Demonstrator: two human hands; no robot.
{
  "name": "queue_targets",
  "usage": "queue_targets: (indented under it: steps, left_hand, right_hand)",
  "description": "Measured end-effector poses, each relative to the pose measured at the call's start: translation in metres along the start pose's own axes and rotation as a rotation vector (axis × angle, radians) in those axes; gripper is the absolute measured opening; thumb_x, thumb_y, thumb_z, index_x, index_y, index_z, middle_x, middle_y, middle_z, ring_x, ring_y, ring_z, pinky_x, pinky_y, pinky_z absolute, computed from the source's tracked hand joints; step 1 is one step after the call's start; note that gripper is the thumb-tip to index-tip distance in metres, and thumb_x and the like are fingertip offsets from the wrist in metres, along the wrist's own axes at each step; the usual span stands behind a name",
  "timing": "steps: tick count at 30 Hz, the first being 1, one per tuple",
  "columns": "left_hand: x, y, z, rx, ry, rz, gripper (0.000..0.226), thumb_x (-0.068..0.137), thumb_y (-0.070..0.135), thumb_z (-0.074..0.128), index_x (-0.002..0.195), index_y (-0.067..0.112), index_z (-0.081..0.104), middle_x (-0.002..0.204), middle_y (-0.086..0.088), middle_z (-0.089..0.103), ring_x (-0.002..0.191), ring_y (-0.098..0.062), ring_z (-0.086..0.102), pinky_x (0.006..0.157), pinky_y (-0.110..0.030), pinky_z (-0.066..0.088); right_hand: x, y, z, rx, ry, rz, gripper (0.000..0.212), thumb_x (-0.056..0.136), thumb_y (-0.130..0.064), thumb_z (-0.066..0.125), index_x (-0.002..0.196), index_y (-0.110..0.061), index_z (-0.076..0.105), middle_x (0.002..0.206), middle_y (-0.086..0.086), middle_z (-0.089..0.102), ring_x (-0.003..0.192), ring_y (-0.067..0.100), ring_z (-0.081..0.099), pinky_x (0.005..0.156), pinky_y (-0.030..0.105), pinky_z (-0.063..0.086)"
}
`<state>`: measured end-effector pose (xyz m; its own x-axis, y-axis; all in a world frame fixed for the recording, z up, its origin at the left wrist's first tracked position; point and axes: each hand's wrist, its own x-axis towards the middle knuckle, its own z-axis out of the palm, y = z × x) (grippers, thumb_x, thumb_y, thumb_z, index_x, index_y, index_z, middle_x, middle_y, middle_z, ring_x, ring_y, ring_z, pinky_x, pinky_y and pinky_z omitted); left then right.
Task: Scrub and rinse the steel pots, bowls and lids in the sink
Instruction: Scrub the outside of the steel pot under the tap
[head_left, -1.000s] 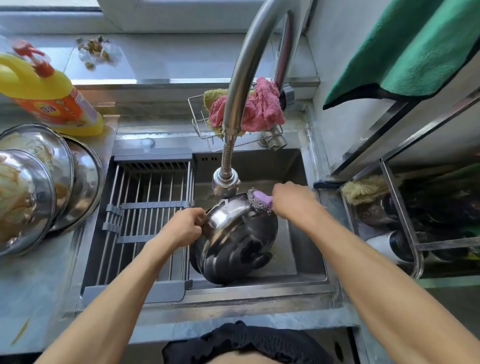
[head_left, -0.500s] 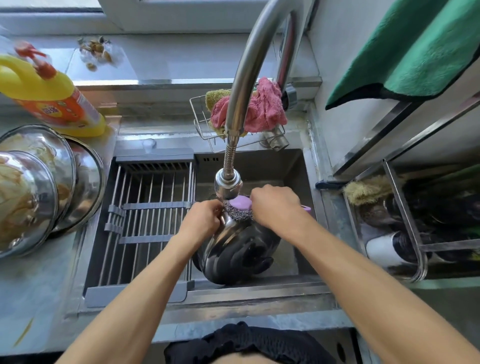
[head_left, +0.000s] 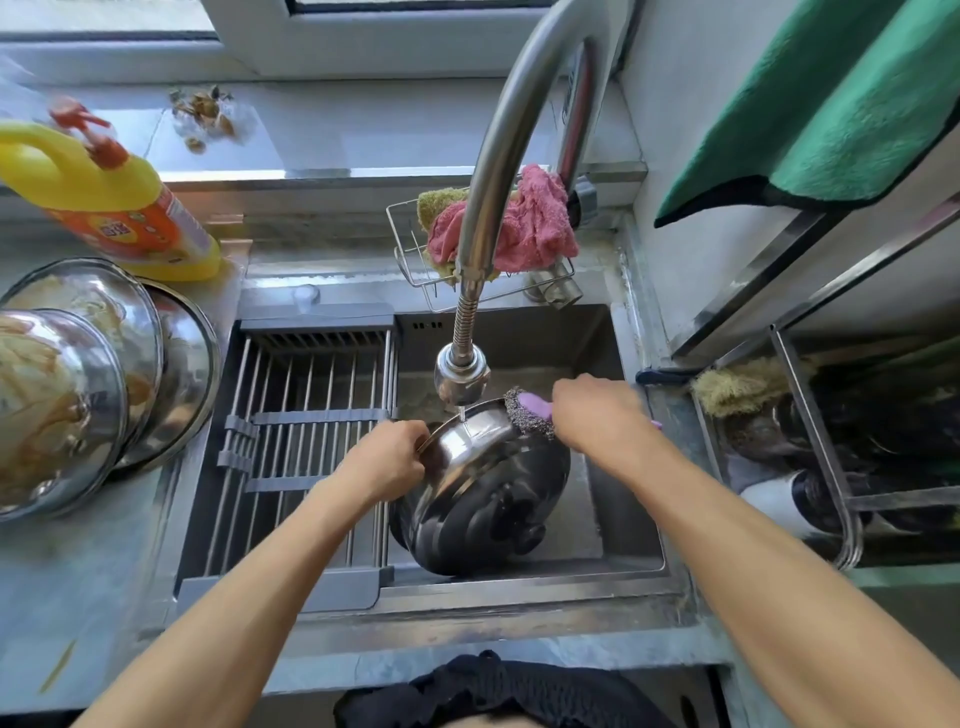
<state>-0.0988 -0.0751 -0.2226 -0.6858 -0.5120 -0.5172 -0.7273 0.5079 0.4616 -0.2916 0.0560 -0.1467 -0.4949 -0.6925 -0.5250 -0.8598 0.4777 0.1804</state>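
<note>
A shiny steel bowl (head_left: 483, 499) stands tilted on its edge in the sink (head_left: 613, 525), its outer side facing me. My left hand (head_left: 387, 460) grips its left rim. My right hand (head_left: 597, 415) holds a purple-handled steel-wool scrubber (head_left: 527, 413) pressed on the bowl's upper right rim. A thin trickle of water falls from the faucet head (head_left: 462, 374) onto the rim. Soiled steel bowls or lids (head_left: 78, 379) are stacked upside down on the left counter.
A grey drying rack (head_left: 306, 447) spans the sink's left half. A yellow detergent bottle (head_left: 111, 200) stands behind the stack. A wire caddy with a pink cloth (head_left: 524, 223) hangs behind the faucet. A steel shelf (head_left: 810, 415) with a green towel (head_left: 831, 104) stands to the right.
My right hand has swept the scrubber from the middle of the rim out to its right side. My left hand has shifted slightly left and down along the rim.
</note>
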Motion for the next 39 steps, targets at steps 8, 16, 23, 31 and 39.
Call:
queue_targets:
  steps: [8, 16, 23, 31, 39]
  left_hand:
    - [-0.004, -0.009, 0.011, -0.041, 0.016, 0.028, 0.019, 0.090, 0.010, 0.058, 0.106, 0.016, 0.066, 0.094, -0.007, 0.072, 0.085, -0.025, 0.067, 0.080, -0.045, 0.058]
    - [0.002, 0.008, 0.009, -0.048, 0.080, 0.044, 0.027, 0.089, 0.005, 0.055, 0.108, 0.019, 0.069, 0.094, -0.011, 0.073, 0.084, -0.029, 0.068, 0.077, -0.042, 0.058]
    - [0.008, 0.028, 0.008, -0.007, 0.113, 0.086, 0.034, 0.089, 0.006, 0.054, 0.116, 0.020, 0.070, 0.099, -0.013, 0.074, 0.091, -0.035, 0.068, 0.081, -0.042, 0.056]
    - [0.008, 0.016, 0.003, 0.007, 0.022, 0.085, 0.022, 0.088, 0.008, 0.056, 0.101, 0.021, 0.069, 0.095, -0.006, 0.072, 0.089, -0.028, 0.068, 0.081, -0.039, 0.056]
    - [0.009, -0.001, 0.002, 0.069, -0.012, 0.023, 0.014, 0.085, 0.012, 0.061, 0.094, 0.022, 0.066, 0.093, -0.004, 0.072, 0.084, -0.023, 0.067, 0.078, -0.039, 0.058]
  right_hand:
    - [-0.008, 0.001, -0.001, 0.014, -0.029, -0.007, 0.050, 0.106, -0.043, 0.026, 0.121, -0.009, 0.058, 0.117, 0.012, 0.062, 0.104, 0.035, 0.064, 0.075, 0.039, 0.049]
    - [-0.012, -0.016, -0.004, 0.040, 0.017, -0.098, 0.035, 0.104, -0.031, 0.034, 0.120, -0.011, 0.058, 0.117, 0.011, 0.063, 0.104, 0.033, 0.064, 0.074, 0.036, 0.042]
    - [-0.016, -0.026, -0.005, 0.034, 0.055, -0.126, 0.027, 0.099, -0.020, 0.042, 0.118, -0.012, 0.059, 0.117, 0.009, 0.064, 0.102, 0.030, 0.064, 0.069, 0.034, 0.038]
    - [-0.015, -0.016, 0.006, 0.018, 0.057, -0.065, 0.030, 0.103, -0.024, 0.037, 0.121, -0.012, 0.058, 0.117, 0.008, 0.062, 0.104, 0.030, 0.064, 0.069, 0.033, 0.039]
    - [-0.013, -0.004, 0.005, -0.010, 0.019, -0.023, 0.042, 0.107, -0.036, 0.028, 0.124, -0.010, 0.056, 0.117, 0.010, 0.062, 0.104, 0.031, 0.064, 0.058, 0.033, 0.039]
